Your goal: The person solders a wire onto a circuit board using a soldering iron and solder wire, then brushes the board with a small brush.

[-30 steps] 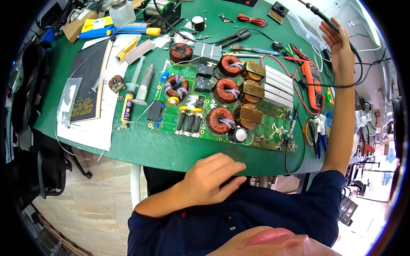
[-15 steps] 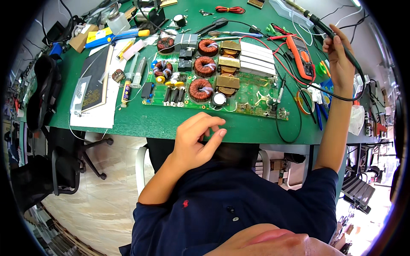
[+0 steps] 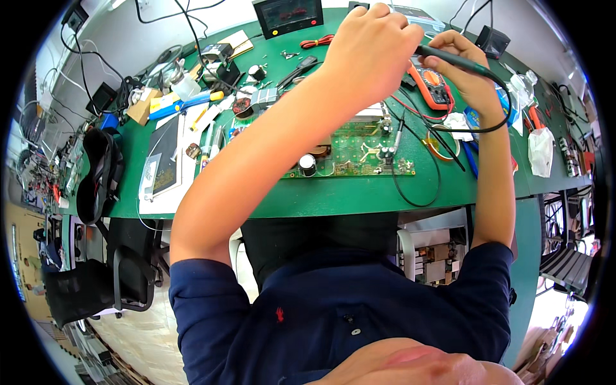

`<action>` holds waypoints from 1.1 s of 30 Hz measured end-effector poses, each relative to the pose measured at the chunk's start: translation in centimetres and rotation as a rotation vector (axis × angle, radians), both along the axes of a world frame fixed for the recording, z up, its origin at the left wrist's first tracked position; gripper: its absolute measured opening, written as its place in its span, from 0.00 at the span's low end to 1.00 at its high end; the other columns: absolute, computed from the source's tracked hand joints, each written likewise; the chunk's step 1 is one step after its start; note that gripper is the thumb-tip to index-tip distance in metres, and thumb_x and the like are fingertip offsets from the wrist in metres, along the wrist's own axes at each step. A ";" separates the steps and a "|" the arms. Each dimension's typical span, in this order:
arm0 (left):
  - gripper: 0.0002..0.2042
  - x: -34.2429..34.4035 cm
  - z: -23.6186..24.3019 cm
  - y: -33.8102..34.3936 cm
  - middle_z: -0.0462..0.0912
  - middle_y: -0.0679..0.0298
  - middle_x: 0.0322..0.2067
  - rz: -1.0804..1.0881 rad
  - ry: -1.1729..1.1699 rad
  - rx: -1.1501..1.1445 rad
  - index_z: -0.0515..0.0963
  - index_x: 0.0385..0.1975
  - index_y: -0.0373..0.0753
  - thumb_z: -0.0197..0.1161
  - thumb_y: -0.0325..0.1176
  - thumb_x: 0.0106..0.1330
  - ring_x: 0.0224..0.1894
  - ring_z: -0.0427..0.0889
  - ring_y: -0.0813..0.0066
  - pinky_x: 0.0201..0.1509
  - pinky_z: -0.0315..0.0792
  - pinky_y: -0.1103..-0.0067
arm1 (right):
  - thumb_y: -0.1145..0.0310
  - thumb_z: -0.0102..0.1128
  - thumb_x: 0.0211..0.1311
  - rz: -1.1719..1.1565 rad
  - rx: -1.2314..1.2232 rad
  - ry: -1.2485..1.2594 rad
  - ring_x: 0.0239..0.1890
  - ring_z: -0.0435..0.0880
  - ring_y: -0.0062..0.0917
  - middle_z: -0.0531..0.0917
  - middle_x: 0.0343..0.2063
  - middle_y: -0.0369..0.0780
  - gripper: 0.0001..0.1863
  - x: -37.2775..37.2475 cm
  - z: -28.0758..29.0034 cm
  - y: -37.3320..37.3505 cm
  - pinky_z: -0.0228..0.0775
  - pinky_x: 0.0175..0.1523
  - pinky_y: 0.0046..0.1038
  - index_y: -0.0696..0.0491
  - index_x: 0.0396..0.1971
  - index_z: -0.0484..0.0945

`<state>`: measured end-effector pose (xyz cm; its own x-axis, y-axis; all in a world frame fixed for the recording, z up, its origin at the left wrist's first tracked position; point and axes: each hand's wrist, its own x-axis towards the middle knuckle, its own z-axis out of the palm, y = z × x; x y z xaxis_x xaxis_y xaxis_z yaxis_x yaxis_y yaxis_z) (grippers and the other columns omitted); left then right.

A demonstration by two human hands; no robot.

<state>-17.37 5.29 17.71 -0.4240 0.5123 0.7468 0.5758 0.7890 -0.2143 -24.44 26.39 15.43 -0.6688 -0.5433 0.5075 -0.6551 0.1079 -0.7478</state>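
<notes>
My left hand [image 3: 372, 51] is raised over the bench's far part, fingers curled at the front end of a black pen-like tool [image 3: 452, 56]; what they grip is hidden. My right hand [image 3: 468, 80] is closed round that tool, whose cable loops down. Beneath my left forearm lies a green circuit board [image 3: 346, 163] with copper coils, capacitors and heatsinks, partly hidden. An orange multimeter [image 3: 433, 90] with red and black leads lies behind it to the right. A black probe [image 3: 398, 135] stands at the board's right end.
Syringes, papers and a dark notebook [image 3: 160, 154] lie left on the green bench [image 3: 346, 199]. A small black screen [image 3: 289, 16] stands at the back. Pliers, tape and a white bag [image 3: 540, 151] are at right. A black office chair [image 3: 90, 289] is at lower left.
My left hand has risen from the bench's near edge to the tool held in my right hand. My right hand has moved slightly inward, and the view now takes in more of the bench's back.
</notes>
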 end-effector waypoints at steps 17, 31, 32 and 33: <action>0.05 -4.8 2.0 -0.8 0.80 0.52 0.26 0.221 -0.141 0.136 0.79 0.28 0.37 0.63 0.31 0.54 0.38 0.77 0.54 0.45 0.69 0.63 | 0.58 0.49 0.69 -0.388 -0.035 0.222 0.29 0.76 0.14 0.82 0.27 0.35 0.17 0.1 1.8 4.2 0.69 0.37 0.17 0.55 0.44 0.80; 0.08 3.8 -2.2 -2.1 0.80 0.55 0.34 -0.083 0.078 0.162 0.77 0.34 0.36 0.60 0.26 0.54 0.43 0.76 0.56 0.46 0.68 0.66 | 0.48 0.36 0.70 -0.124 -0.294 -0.325 0.27 0.76 0.21 0.79 0.25 0.43 0.29 1.4 -2.9 -4.4 0.60 0.56 0.28 0.61 0.46 0.75; 0.08 5.0 -2.1 -4.0 0.79 0.55 0.34 -0.051 0.080 0.184 0.76 0.34 0.36 0.59 0.25 0.54 0.42 0.76 0.55 0.46 0.68 0.65 | 0.51 0.36 0.72 -0.141 -0.258 -0.315 0.35 0.74 0.16 0.81 0.34 0.37 0.27 0.6 -3.2 -3.3 0.66 0.46 0.19 0.57 0.50 0.77; 0.07 6.3 -1.9 -5.9 0.79 0.54 0.33 -0.029 0.085 0.213 0.75 0.34 0.35 0.58 0.25 0.55 0.41 0.76 0.54 0.46 0.68 0.65 | 0.50 0.31 0.73 -0.108 -0.193 -0.325 0.36 0.73 0.17 0.80 0.36 0.38 0.29 -0.9 -3.4 -1.6 0.64 0.48 0.20 0.58 0.51 0.75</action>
<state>-11.05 -0.64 15.77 -0.3425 0.3506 0.8717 0.5855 0.8052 -0.0937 -25.32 24.77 12.01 -0.8598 -0.3763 0.3452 -0.3729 0.0008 -0.9279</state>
